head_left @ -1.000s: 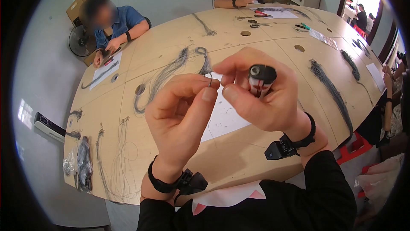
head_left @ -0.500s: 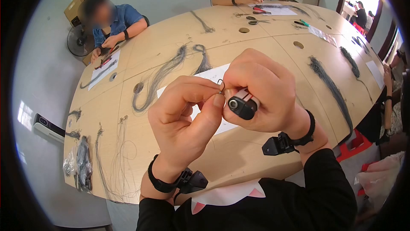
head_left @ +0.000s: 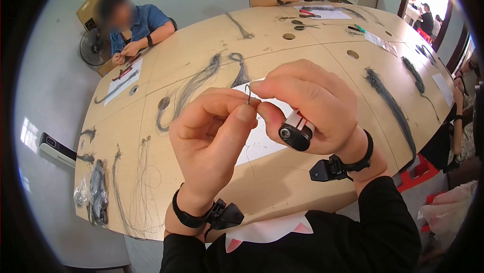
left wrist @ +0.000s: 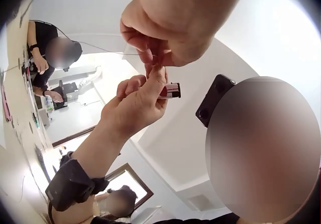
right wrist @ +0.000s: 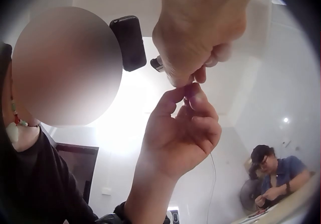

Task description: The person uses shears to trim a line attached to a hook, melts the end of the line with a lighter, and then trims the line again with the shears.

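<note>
In the head view my left hand (head_left: pixel 214 129) pinches a thin dark strand (head_left: pixel 247 92) between thumb and index finger. Its upper end stands out above the fingertips, bent over like a hook. My right hand (head_left: pixel 315 104) curls around a small red-and-white tool with a black end (head_left: pixel 296 130); the tool's kind is hidden by the palm. The right index fingertip is right at the bent strand, and the right thumb tip sits close beside the left fingertips. Below the hands lies a white sheet (head_left: pixel 259 139) with small dark scraps.
Grey strand bundles lie beyond the hands, one looped (head_left: pixel 238 68) and one long (head_left: pixel 194 89), with another bundle (head_left: pixel 390 101) at right. Loose strands (head_left: pixel 143 187) and a plastic bag (head_left: pixel 99 192) are at left. Scissors (head_left: pixel 304 24) lie farther back. Two people work across the table (head_left: pixel 322 68).
My hands came together at the strand, then drew slightly apart. The tool in my right hand has swung so its black end points down and toward me. The bent end shows above my left fingertips.
</note>
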Action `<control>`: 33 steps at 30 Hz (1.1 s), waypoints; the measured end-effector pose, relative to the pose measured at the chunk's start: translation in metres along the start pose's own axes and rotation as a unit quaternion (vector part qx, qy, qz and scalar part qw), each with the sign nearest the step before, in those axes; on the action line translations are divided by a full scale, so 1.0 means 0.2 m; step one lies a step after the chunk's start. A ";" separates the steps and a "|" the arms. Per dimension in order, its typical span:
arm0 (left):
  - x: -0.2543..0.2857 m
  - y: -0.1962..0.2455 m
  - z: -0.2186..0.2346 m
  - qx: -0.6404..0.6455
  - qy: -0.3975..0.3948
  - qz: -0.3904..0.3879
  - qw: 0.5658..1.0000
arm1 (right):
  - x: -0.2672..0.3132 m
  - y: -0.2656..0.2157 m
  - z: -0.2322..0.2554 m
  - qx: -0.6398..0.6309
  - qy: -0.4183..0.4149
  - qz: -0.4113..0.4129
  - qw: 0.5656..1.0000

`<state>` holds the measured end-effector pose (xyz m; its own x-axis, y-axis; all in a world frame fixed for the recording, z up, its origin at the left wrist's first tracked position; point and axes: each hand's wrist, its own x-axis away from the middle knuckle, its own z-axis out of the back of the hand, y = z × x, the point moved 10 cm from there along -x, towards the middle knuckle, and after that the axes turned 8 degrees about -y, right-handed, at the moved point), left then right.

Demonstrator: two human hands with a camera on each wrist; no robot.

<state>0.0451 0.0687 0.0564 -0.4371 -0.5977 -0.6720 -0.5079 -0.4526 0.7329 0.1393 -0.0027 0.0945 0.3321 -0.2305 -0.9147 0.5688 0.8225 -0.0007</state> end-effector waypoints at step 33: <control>0.01 0.03 0.00 -0.087 -0.001 0.002 0.996 | -0.02 0.03 0.02 0.041 -0.029 -0.033 0.998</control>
<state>0.0420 0.0642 0.0590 -0.4403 -0.5986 -0.6691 -0.3692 -0.5586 0.7427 0.1451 0.0012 0.0993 0.3336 -0.3149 -0.8886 0.6494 0.7600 -0.0255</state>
